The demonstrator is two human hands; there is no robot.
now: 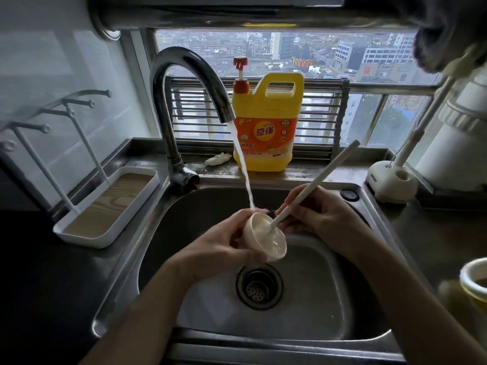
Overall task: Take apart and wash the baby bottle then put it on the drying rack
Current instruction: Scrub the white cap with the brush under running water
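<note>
Left hand [224, 248] curls fingers and thumb around a cream bottle cap [266, 241], holding it tilted above the sink [316, 299], just over the drain [259, 285]. Right hand [324, 214], just beside it, pinches a long white brush [324, 177] whose tip sits inside the cap. Water [243, 164] runs from the curved faucet [179, 83] onto the cap's far rim. A steel counter [434, 233] surrounds the basin. A white drying rack [105, 206] stands at the left, and a yellow detergent jug [268, 127] sits on the sill before a window [369, 56] overlooking a city. The cap is bowl-shaped, glossy and wet inside.
</note>
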